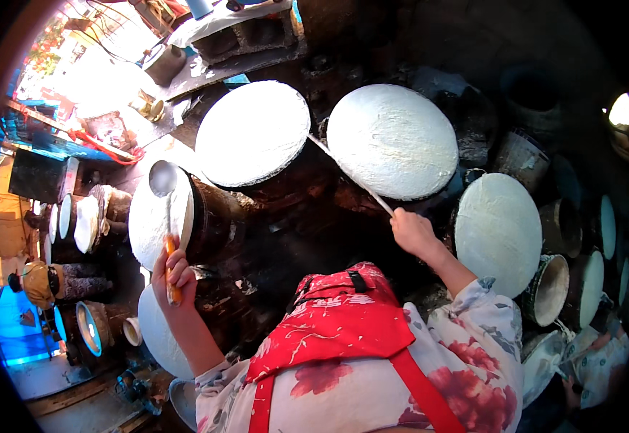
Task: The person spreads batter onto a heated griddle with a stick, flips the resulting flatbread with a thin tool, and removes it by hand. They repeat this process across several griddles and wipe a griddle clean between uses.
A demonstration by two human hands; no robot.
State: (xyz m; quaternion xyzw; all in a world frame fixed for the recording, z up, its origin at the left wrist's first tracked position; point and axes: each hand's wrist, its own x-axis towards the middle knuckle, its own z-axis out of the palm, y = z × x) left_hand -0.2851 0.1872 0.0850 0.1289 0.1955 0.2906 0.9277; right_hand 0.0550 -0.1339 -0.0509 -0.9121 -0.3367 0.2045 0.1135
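My left hand (175,278) is closed round the orange handle of a metal ladle (168,209). The ladle's round bowl appears over the upper part of a white-coated round top (145,227); contact cannot be told. In my right hand (412,232) is the end of a long thin pale stick (361,186). It reaches up and left along the near edge of a large round top (394,141) coated in white, its far end near the rim of another white round top (253,133). The white coating looks like batter, slightly rough.
A white round top (499,234) stands right of my right hand, another (161,335) below my left. Several drum-like pots line both sides. A bent person (40,285) is far left; another person's sleeve (603,361) shows lower right. A lamp (622,110) glows at right.
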